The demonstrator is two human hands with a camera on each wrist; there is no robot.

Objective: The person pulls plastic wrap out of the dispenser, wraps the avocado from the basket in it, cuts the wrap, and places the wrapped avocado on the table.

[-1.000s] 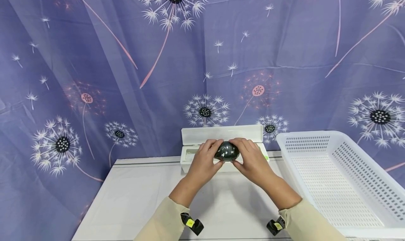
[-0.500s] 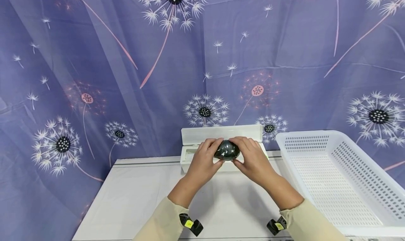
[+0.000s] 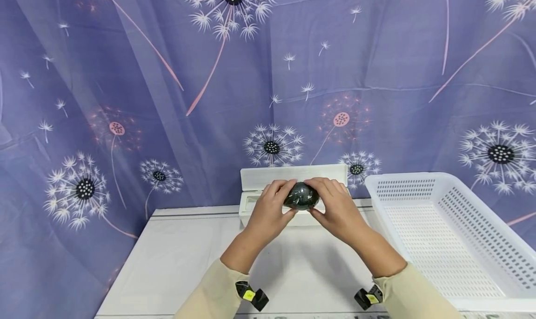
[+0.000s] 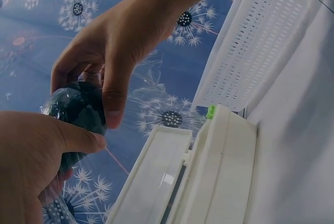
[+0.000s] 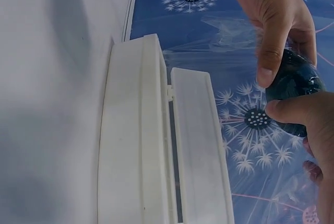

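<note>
A dark green, glossy oval object point(image 3: 302, 196) with clear plastic film point(image 4: 58, 203) around it is held up between both hands. The left hand point(image 3: 268, 213) grips one end, and the right hand point(image 3: 337, 208) grips the other, fingers over the top and thumbs below. Beneath and beyond them stands a long white cling film dispenser box point(image 3: 247, 212) with its lid point(image 3: 294, 176) raised. In the left wrist view, a green slider point(image 4: 211, 112) shows on the dispenser's end. Loose film also hangs beside the object in both wrist views. The hands cover much of the dispenser's inside in the head view.
To the right sits a large white perforated plastic basket point(image 3: 444, 244). A white-covered table point(image 3: 180, 254) lies under everything. Directly behind the table hangs a purple-blue curtain point(image 3: 201, 137) with a dandelion print.
Both hands have lifted slightly with the dark green object, still gripping it at both ends. The dispenser and basket have stayed in place.
</note>
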